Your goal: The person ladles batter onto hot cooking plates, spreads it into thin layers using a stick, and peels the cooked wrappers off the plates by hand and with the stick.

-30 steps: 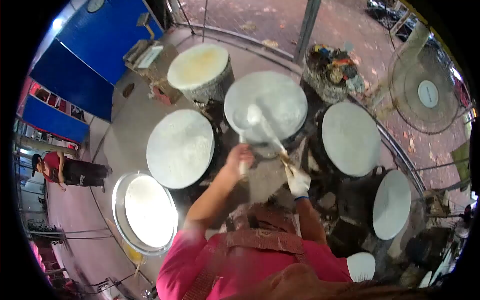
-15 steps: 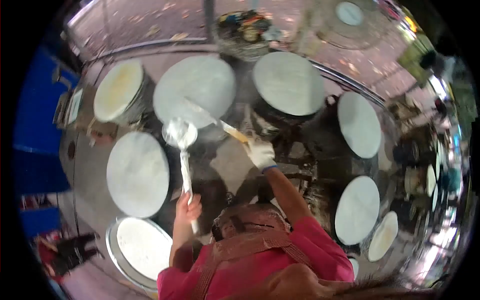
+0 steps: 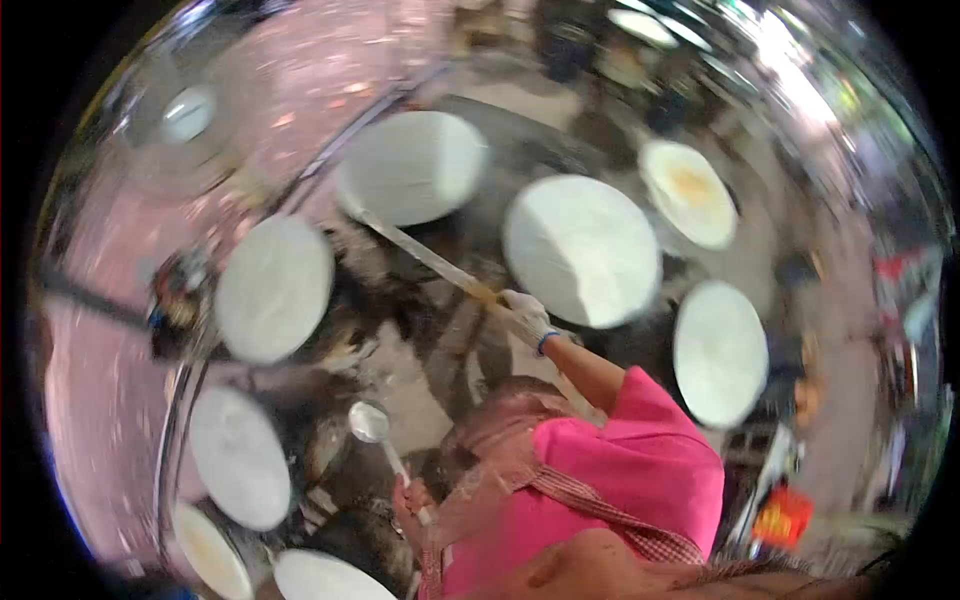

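My right hand (image 3: 525, 320), in a white glove, is closed round the wooden handle (image 3: 484, 291) of a long spatula. Its pale, flat blade (image 3: 422, 254) reaches up and left, with the tip at the near edge of a round griddle (image 3: 412, 168) covered in a white layer. Low and close to my body, my bare left hand (image 3: 412, 505) grips a ladle by its whitened shaft. The ladle's bowl (image 3: 370, 422), coated in white, is above the dark floor between the griddles. Whether the bowl holds anything is too blurred to tell.
Several more white-covered round griddles ring me: one at right centre (image 3: 583, 250), one at far right (image 3: 720, 354), one at left (image 3: 274, 288). A yellowish-centred one (image 3: 688, 193) is at upper right. A dark post (image 3: 95, 300) and a red item (image 3: 782, 517) also show.
My view has turned to the right, and the griddles have swung leftward across it. The ladle has come down towards my body. The spatula tip is now at a different griddle.
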Available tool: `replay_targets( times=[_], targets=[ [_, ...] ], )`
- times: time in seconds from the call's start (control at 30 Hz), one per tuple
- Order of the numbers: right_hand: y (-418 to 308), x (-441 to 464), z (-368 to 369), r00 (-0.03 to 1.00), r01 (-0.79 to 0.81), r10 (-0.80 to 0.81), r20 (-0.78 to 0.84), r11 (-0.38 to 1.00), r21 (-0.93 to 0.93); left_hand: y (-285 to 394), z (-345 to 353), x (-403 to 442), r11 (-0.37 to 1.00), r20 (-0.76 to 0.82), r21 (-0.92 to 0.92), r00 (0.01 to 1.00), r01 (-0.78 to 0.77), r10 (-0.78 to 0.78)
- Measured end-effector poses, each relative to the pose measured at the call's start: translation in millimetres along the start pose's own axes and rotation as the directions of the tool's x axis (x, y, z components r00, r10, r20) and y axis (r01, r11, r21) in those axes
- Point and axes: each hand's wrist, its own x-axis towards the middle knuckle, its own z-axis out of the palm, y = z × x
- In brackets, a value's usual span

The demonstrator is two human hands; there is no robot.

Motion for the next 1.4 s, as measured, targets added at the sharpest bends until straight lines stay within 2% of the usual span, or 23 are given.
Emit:
replay_targets(
  times=[0.03, 0.07, 0.1, 0.17, 0.2, 0.23, 0.3, 0.33, 0.37, 0.43, 0.5, 0.57, 0.63, 0.73, 0.8, 0.83, 0.87, 0.9, 0.97, 1.1, 1.23, 1.3, 1.4],
  targets=[
    [12.5, -19.9, -21.5, 0.992, 0.119, -0.124, -0.024, 0.982, -0.146, -6.7, 22.9, 6.7, 1.000, -0.049, 0.019, 0.999, 0.004, -0.003],
    [34.8, -35.4, -25.5, 0.995, -0.072, 0.071, -0.067, 0.997, -0.006, -3.9, 34.7, 16.1, 0.991, -0.010, 0.023, 0.991, 0.133, -0.133],
    [47.3, -49.9, -29.6, 0.979, -0.175, 0.181, -0.097, 0.982, 0.069, 0.5, 43.4, 26.2, 0.985, -0.089, 0.064, 0.984, 0.160, -0.154],
    [65.7, -86.4, -43.1, 0.927, -0.311, 0.336, -0.166, 0.937, 0.160, 14.8, 61.8, 43.0, 0.964, -0.243, 0.160, 0.955, 0.214, -0.172],
    [74.3, -110.5, -44.7, 0.888, -0.376, 0.408, -0.211, 0.910, 0.174, 26.7, 74.4, 56.8, 0.943, -0.266, 0.128, 0.926, 0.308, -0.267],
    [89.1, -137.1, -40.7, 0.836, -0.449, 0.476, -0.272, 0.880, 0.157, 33.4, 84.6, 69.2, 0.911, -0.294, 0.087, 0.884, 0.403, -0.363],
    [122.7, -184.9, -33.0, 0.726, -0.576, 0.576, -0.376, 0.808, 0.126, 46.4, 99.7, 102.0, 0.832, -0.416, 0.219, 0.820, 0.510, -0.394],
    [107.9, -212.9, -48.7, 0.600, -0.662, 0.724, -0.339, 0.688, 0.297, 40.4, 111.1, 108.9, 0.725, -0.354, 0.215, 0.744, 0.654, -0.567],
    [128.0, -241.8, -38.9, 0.492, -0.715, 0.753, -0.437, 0.636, 0.290, 51.4, 109.8, 127.0, 0.686, -0.435, 0.307, 0.738, 0.659, -0.515],
    [126.4, -306.9, -45.6, 0.307, -0.724, 0.777, -0.549, 0.566, 0.395, 21.9, 130.4, 123.5, 0.734, -0.482, 0.324, 0.771, 0.597, -0.415],
    [141.2, -360.7, -59.1, 0.146, -0.721, 0.736, -0.661, 0.537, 0.438, -2.3, 134.0, 125.5, 0.721, -0.493, 0.248, 0.725, 0.647, -0.481],
    [148.4, -412.5, -80.2, -0.047, -0.706, 0.821, -0.570, 0.376, 0.600, -31.6, 135.5, 128.7, 0.701, -0.499, 0.217, 0.694, 0.680, -0.519],
    [190.9, -474.7, -70.7, -0.156, -0.607, 0.771, -0.618, 0.419, 0.676, -68.0, 132.4, 120.7, 0.692, -0.505, 0.221, 0.688, 0.687, -0.521],
    [232.6, -550.7, -69.4, -0.234, -0.734, 0.672, -0.702, 0.351, 0.581, -100.9, 103.0, 129.5, 0.651, -0.498, 0.320, 0.707, 0.689, -0.503],
    [248.2, -588.9, -71.6, -0.181, -0.847, 0.621, -0.762, 0.295, 0.442, -142.9, 86.9, 131.9, 0.657, -0.480, 0.319, 0.714, 0.683, -0.509],
    [243.0, -600.5, -82.5, -0.161, -0.904, 0.655, -0.738, 0.204, 0.377, -155.9, 78.5, 129.1, 0.668, -0.479, 0.312, 0.719, 0.676, -0.504],
    [234.0, -612.5, -91.6, -0.140, -0.948, 0.694, -0.706, 0.112, 0.298, -128.3, 44.2, 156.8, 0.587, -0.464, 0.338, 0.673, 0.736, -0.576],
    [227.3, -622.6, -92.6, -0.128, -0.977, 0.738, -0.663, 0.024, 0.214, -156.2, 44.5, 147.9, 0.626, -0.428, 0.252, 0.666, 0.738, -0.612],
    [231.3, -664.4, -80.5, 0.206, -0.964, 0.610, -0.765, 0.263, -0.050, -209.2, 51.1, 134.3, 0.657, -0.388, 0.181, 0.667, 0.731, -0.635],
    [212.2, -686.0, -96.9, 0.521, -0.831, 0.545, -0.656, 0.500, -0.244, -267.0, 62.8, 122.3, 0.657, -0.395, 0.173, 0.663, 0.734, -0.636],
    [225.6, -630.8, -126.1, 0.616, -0.732, 0.485, -0.621, 0.643, -0.224, -282.7, 75.1, 130.1, 0.616, -0.364, 0.207, 0.645, 0.760, -0.672],
    [269.9, -604.7, -130.0, 0.709, -0.676, 0.493, -0.505, 0.680, -0.285, -285.3, 77.1, 127.5, 0.622, -0.335, 0.189, 0.645, 0.760, -0.687],
    [306.3, -533.9, -176.5, 0.872, -0.435, 0.172, -0.459, 0.704, -0.562, -286.8, 79.3, 109.6, 0.670, -0.254, 0.233, 0.710, 0.704, -0.657]
  ],
)
